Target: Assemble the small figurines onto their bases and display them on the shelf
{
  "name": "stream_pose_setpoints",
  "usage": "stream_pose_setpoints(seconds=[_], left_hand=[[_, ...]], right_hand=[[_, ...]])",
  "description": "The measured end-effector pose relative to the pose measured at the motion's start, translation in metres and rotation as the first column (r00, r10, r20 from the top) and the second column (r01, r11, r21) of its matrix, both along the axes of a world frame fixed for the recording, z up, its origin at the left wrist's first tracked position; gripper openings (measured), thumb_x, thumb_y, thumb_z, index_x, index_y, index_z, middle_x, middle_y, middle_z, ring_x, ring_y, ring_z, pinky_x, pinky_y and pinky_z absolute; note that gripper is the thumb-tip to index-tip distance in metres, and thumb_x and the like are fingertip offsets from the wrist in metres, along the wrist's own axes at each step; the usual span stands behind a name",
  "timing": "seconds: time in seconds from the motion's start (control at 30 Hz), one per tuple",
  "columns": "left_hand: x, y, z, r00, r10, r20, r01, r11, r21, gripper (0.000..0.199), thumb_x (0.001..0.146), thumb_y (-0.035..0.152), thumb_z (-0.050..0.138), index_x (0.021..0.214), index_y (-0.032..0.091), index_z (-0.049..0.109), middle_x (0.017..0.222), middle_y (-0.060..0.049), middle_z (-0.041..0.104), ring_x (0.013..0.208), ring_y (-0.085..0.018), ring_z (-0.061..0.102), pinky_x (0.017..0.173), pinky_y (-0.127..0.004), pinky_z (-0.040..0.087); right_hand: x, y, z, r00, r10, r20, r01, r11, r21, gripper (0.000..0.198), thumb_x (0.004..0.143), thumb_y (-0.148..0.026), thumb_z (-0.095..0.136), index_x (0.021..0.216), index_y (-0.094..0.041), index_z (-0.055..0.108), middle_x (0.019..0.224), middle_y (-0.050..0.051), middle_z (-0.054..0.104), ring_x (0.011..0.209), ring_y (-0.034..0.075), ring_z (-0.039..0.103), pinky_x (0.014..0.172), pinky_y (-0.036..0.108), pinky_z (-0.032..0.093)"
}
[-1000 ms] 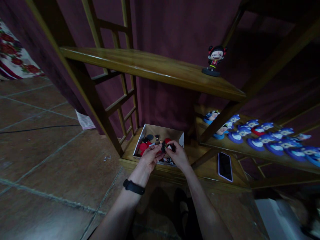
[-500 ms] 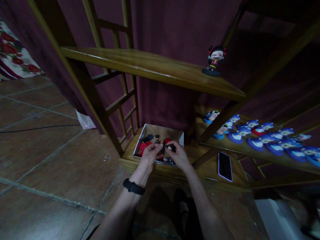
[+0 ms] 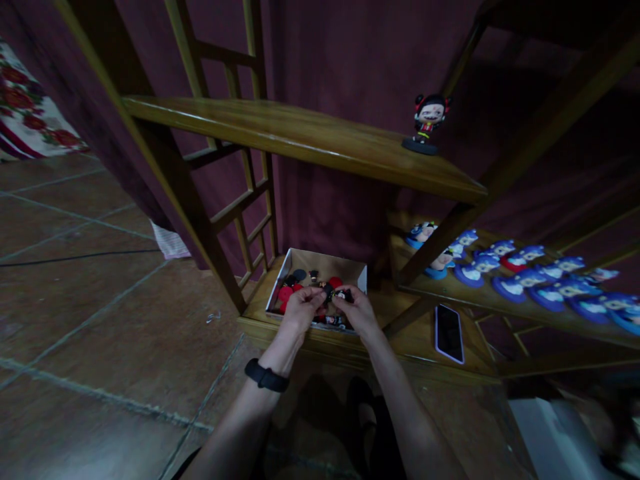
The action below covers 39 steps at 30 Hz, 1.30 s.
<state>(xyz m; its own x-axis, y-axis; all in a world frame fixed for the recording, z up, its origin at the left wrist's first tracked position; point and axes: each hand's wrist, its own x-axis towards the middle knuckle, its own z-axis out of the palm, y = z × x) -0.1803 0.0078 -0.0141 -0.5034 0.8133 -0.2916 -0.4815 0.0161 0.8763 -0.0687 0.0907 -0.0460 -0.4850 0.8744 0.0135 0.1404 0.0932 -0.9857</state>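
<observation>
Pinching with fingertips, the left hand [image 3: 303, 310] holds a dark part [image 3: 328, 291] at nine o'clock, the right hand [image 3: 357, 311] a small figurine [image 3: 342, 295] at three o'clock; whether these are joined cannot be told. Both are over an open box [image 3: 345, 267] containing red and black pieces [image 3: 285, 294]. At one o'clock from the hands, a black-haired figurine [image 3: 427, 122] stands upright on a shelf [image 3: 280, 127]; at three, mostly blue figurines [image 3: 479, 267] are grouped.

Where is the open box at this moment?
In the head view, the open box is just below centre, on the lowest shelf, under the left hand and right hand; the wooden lattice stands to its left.
</observation>
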Motion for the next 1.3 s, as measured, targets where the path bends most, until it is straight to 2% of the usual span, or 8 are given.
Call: stream_pose_setpoints(seconds=[0.13, 0.37, 0.47, 0.53, 0.7, 0.8, 1.07, 1.3], left_hand=[[-0.001, 0.0, 0.0, 1.0, 0.007, 0.016, -0.007, 1.0, -0.015, 0.021, 0.055, 0.021, 0.079, 0.069, 0.011, 0.067, 0.06, -0.001, 0.063, 0.05, -0.008, 0.055, 0.051, -0.02, 0.048], [-0.001, 0.0, -0.001, 1.0, -0.005, -0.003, 0.004, 0.999, -0.042, 0.017, 0.057, 0.022, 0.078, 0.066, 0.011, 0.068, 0.059, -0.002, 0.064, 0.051, -0.009, 0.056, 0.051, -0.022, 0.049], [-0.001, 0.0, -0.002, 0.999, -0.003, 0.032, 0.004, 0.999, -0.041, 0.018, 0.054, 0.022, 0.079, 0.064, 0.011, 0.068, 0.06, -0.003, 0.064, 0.053, -0.01, 0.057, 0.053, -0.023, 0.05], [0.0, 0.001, -0.002, 0.999, 0.006, 0.044, -0.005, 1.0, -0.025, 0.021, 0.052, 0.023, 0.08, 0.064, 0.011, 0.068, 0.062, -0.004, 0.066, 0.056, -0.011, 0.058, 0.056, -0.024, 0.051], [0.005, 0.001, -0.002, 1.0, 0.024, 0.014, -0.025, 1.0, 0.016, 0.026, 0.047, 0.025, 0.083, 0.066, 0.011, 0.07, 0.062, -0.003, 0.066, 0.055, -0.01, 0.057, 0.058, -0.023, 0.049], [0.008, 0.003, -0.003, 0.999, 0.036, -0.014, -0.036, 0.999, 0.026, 0.026, 0.048, 0.024, 0.082, 0.066, 0.011, 0.07, 0.061, -0.003, 0.066, 0.054, -0.009, 0.056, 0.056, -0.021, 0.048], [0.007, 0.002, -0.003, 0.999, 0.01, 0.05, -0.011, 1.0, 0.004, 0.021, 0.051, 0.023, 0.081, 0.064, 0.012, 0.068, 0.061, -0.003, 0.066, 0.055, -0.011, 0.059, 0.058, -0.025, 0.052], [0.007, 0.0, 0.0, 0.994, -0.025, 0.106, 0.025, 1.0, 0.002, 0.018, 0.054, 0.019, 0.08, 0.065, 0.011, 0.067, 0.062, -0.003, 0.065, 0.057, -0.012, 0.061, 0.06, -0.026, 0.054]], right_hand=[[0.001, 0.0, -0.004, 1.0, -0.003, 0.02, 0.002, 0.999, 0.038, 0.026, 0.068, -0.036, 0.06, 0.089, -0.021, 0.059, 0.074, -0.001, 0.059, 0.066, 0.015, 0.054, 0.063, 0.027, 0.046], [0.008, -0.006, 0.01, 0.989, 0.018, 0.147, -0.059, 0.958, 0.28, 0.023, 0.072, -0.03, 0.056, 0.094, -0.023, 0.059, 0.083, 0.0, 0.062, 0.076, 0.017, 0.056, 0.072, 0.029, 0.044], [0.009, -0.007, 0.013, 0.987, 0.008, 0.158, -0.06, 0.943, 0.327, 0.022, 0.073, -0.029, 0.054, 0.094, -0.024, 0.059, 0.086, 0.0, 0.062, 0.079, 0.017, 0.057, 0.074, 0.03, 0.044], [0.009, -0.006, 0.01, 0.991, -0.013, 0.13, -0.026, 0.957, 0.29, 0.022, 0.072, -0.031, 0.056, 0.092, -0.023, 0.059, 0.083, 0.0, 0.062, 0.077, 0.017, 0.056, 0.072, 0.03, 0.045], [0.005, -0.003, -0.001, 1.0, 0.0, -0.005, 0.001, 0.999, 0.051, 0.027, 0.068, -0.037, 0.06, 0.09, -0.022, 0.058, 0.071, -0.001, 0.059, 0.063, 0.015, 0.054, 0.058, 0.027, 0.047], [0.005, -0.004, -0.002, 0.999, -0.019, -0.032, 0.02, 1.0, 0.006, 0.028, 0.067, -0.038, 0.06, 0.09, -0.021, 0.058, 0.071, -0.001, 0.059, 0.061, 0.015, 0.054, 0.058, 0.028, 0.048], [0.014, -0.007, 0.016, 0.982, -0.027, 0.189, -0.036, 0.945, 0.324, 0.023, 0.072, -0.029, 0.055, 0.095, -0.024, 0.059, 0.09, 0.002, 0.061, 0.081, 0.018, 0.057, 0.076, 0.032, 0.044], [0.016, -0.007, 0.021, 0.983, 0.0, 0.185, -0.065, 0.935, 0.348, 0.023, 0.072, -0.025, 0.054, 0.095, -0.024, 0.059, 0.092, 0.001, 0.061, 0.082, 0.017, 0.058, 0.076, 0.03, 0.044]])
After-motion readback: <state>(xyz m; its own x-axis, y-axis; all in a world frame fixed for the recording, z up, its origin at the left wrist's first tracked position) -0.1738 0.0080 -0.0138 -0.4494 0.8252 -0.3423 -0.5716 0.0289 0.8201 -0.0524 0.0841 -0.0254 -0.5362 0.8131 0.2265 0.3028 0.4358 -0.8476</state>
